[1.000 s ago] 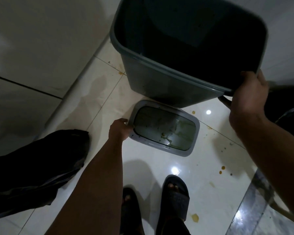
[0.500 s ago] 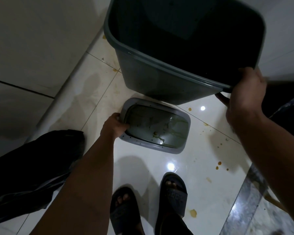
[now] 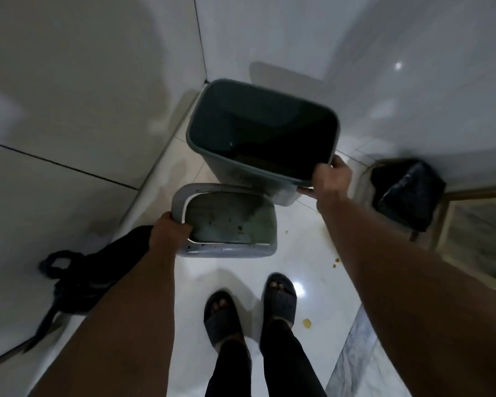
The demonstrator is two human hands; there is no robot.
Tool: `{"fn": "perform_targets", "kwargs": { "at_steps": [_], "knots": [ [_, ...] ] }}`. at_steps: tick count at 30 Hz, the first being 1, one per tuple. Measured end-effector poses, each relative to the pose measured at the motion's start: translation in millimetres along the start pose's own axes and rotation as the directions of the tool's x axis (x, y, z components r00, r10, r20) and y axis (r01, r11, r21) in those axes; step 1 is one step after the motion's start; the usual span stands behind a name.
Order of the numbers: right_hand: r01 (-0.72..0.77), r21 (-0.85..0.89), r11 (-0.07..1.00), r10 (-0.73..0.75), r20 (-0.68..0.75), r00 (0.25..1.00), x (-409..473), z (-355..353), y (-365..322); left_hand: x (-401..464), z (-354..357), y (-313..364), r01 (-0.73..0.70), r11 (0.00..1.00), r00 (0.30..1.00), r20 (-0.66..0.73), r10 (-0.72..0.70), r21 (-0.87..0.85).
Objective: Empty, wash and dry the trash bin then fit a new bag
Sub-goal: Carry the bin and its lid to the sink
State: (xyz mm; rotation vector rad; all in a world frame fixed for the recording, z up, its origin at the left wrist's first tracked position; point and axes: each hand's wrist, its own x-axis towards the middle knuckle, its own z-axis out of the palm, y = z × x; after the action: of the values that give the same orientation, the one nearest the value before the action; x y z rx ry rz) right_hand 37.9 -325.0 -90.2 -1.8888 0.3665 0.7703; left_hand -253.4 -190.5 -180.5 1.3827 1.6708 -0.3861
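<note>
Fingers of the left hand [image 3: 169, 234] curl over the near-left corner of the grey bin lid [image 3: 226, 222], thumb on the outer frame, holding it underside-up and clear of the floor [image 3: 304, 242] so its speckled, dirty face shows. Right-hand fingers [image 3: 331, 174] are clamped over the near-right rim of the dark trash bin [image 3: 235, 164], which is upright and close to the wall corner, apparently lifted or just grazing the tiles. It holds no bag, so emptying looks done; carrying both parts at once, one per hand, suits a trip to wherever they get washed. A tied black bag [image 3: 92, 276] lies against the left wall's foot, another black bag [image 3: 407, 193] at the right edge. Yellowish drips spot the tiles near the slippered feet [image 3: 249, 310]
</note>
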Motion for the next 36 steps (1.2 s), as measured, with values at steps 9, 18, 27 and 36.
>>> {"fn": "perform_targets", "kwargs": {
  "at_steps": [9, 18, 27, 36],
  "knots": [
    [0.087, -0.118, 0.989, -0.085, 0.019, 0.996, -140.2, -57.0, -113.4, -195.5, -110.8, 29.9, 0.097, 0.993, 0.995, -0.017, -0.098, -0.066],
    [0.084, -0.023, 0.996, -0.084, 0.018, 0.996, -287.2, -130.8, -250.1, -395.1, -247.1, 72.1, 0.038, 0.985, 0.990, -0.131, -0.061, -0.169],
    [0.231, 0.045, 0.972, -0.235, 0.106, 0.966, -378.6, -151.1, -420.7, -511.3, -391.1, 125.6, -0.160, 0.897, 0.955, -0.296, 0.034, -0.411],
    [0.209, 0.210, 0.955, -0.265, 0.288, 0.920, -448.7, -133.2, -536.5, -582.6, -494.5, 132.7, -0.224, 0.764, 0.905, -0.419, -0.066, -0.605]
  ]
}}
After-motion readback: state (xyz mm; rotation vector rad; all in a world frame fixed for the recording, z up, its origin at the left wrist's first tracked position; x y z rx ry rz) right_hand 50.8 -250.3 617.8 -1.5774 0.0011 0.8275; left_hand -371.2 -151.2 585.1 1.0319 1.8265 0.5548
